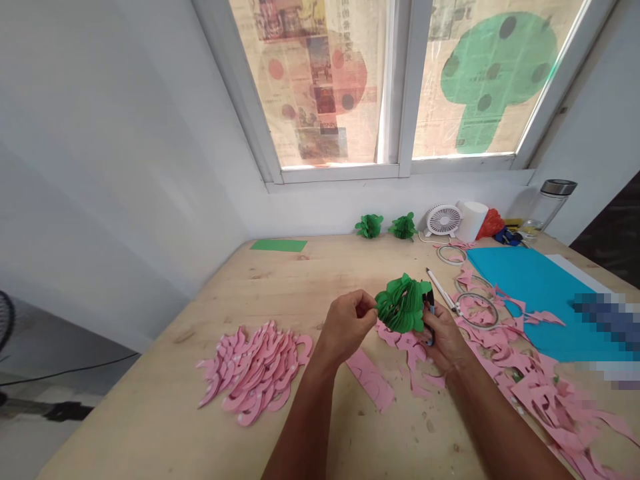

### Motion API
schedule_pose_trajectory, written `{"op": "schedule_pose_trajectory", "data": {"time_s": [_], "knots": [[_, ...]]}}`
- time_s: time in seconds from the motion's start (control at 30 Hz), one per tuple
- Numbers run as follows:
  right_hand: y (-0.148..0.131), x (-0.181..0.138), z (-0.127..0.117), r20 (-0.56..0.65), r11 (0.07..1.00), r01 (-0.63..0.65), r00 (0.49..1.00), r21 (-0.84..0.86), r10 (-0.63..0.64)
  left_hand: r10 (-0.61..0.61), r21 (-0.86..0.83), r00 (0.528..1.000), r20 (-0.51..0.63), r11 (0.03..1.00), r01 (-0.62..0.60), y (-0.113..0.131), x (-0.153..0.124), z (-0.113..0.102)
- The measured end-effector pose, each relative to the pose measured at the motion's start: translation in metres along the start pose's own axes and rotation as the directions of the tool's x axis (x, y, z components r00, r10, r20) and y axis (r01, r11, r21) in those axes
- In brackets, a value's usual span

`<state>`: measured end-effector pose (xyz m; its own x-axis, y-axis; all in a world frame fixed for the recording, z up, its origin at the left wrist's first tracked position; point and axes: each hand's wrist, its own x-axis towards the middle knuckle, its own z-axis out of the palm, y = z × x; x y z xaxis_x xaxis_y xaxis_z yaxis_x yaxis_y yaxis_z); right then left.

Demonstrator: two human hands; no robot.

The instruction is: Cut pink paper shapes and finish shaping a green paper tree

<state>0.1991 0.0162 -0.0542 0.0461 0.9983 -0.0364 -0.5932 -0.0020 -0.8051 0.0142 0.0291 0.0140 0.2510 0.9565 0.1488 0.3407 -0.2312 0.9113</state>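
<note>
A layered green paper ornament [401, 305], fanned out with scalloped edges, hangs a little above the table between my two hands. My left hand [351, 323] pinches its left edge between thumb and fingertips. My right hand [447, 333] is closed round a pair of dark-handled scissors [429, 333], held against the ornament's right side; the blades are partly hidden. Beneath my hands lie a pink paper strip [371, 380] with curved lines drawn on it and some pink offcuts [414, 357]. A heap of cut pink paper shapes [263, 370] is to the left.
Pink scraps [545, 400] spread across the right side, beside a blue sheet [545, 300], a white pen [441, 290] and metal rings [477, 311]. Along the wall stand two green ornaments [369, 227], a small fan [443, 220] and a glass bottle [547, 210]. A green strip [279, 246] lies back left.
</note>
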Motion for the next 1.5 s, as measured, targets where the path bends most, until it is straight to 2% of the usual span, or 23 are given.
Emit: {"op": "schedule_pose_trajectory", "data": {"time_s": [0.87, 1.5], "knots": [[-0.0013, 0.0005, 0.0006, -0.001, 0.996, 0.044, 0.999, 0.078, -0.044, 0.041, -0.041, 0.999, 0.023, 0.998, -0.040, -0.0017, 0.0012, 0.0014], [-0.0013, -0.0002, 0.0001, 0.018, 0.998, 0.062, 0.998, 0.008, -0.063, 0.008, -0.060, 0.998, 0.063, 0.998, -0.005, 0.0011, 0.0022, 0.0011]]}}
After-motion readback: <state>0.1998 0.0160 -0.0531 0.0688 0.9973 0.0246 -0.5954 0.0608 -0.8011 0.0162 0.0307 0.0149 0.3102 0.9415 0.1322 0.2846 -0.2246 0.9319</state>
